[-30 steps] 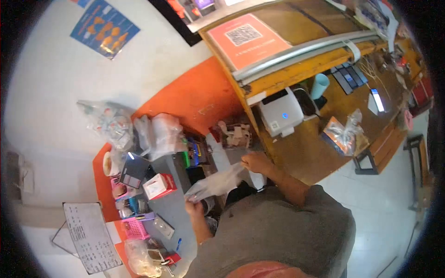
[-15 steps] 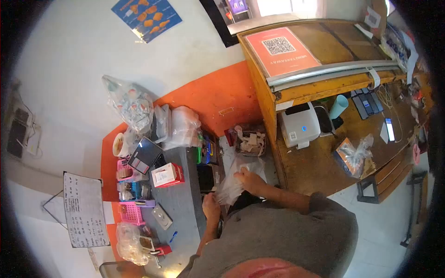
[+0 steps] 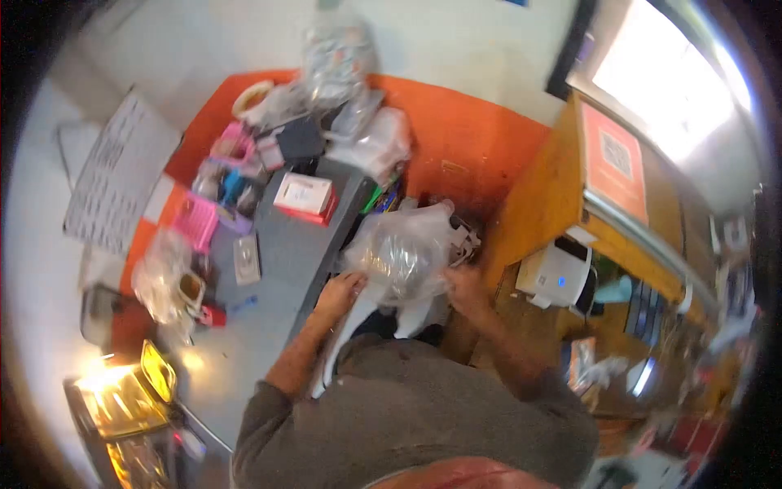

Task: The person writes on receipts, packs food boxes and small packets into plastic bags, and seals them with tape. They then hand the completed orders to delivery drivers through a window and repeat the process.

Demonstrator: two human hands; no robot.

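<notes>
A clear plastic bag (image 3: 399, 248) is spread out and puffed up between my two hands, in front of my body. My left hand (image 3: 342, 293) pinches its near left edge, close by the grey table's side. On the other side, my right hand (image 3: 467, 289) has its fingers closed on the bag's right edge, a little blurred by motion. Light glints on the middle of the plastic. Below the bag, the floor and my dark legwear show in part.
On the grey table (image 3: 281, 232) at left stand a red and white box (image 3: 305, 197), pink baskets (image 3: 195, 222) and plastic bags (image 3: 163, 273). A lit yellow-glowing case (image 3: 122, 399) sits front left. To the right is a wooden counter (image 3: 529, 196) with a white printer (image 3: 554, 273).
My view has turned, so the table and counter shift. The bag, bunched and hanging before, is now opened out wide, and my hands have moved apart to its two sides.
</notes>
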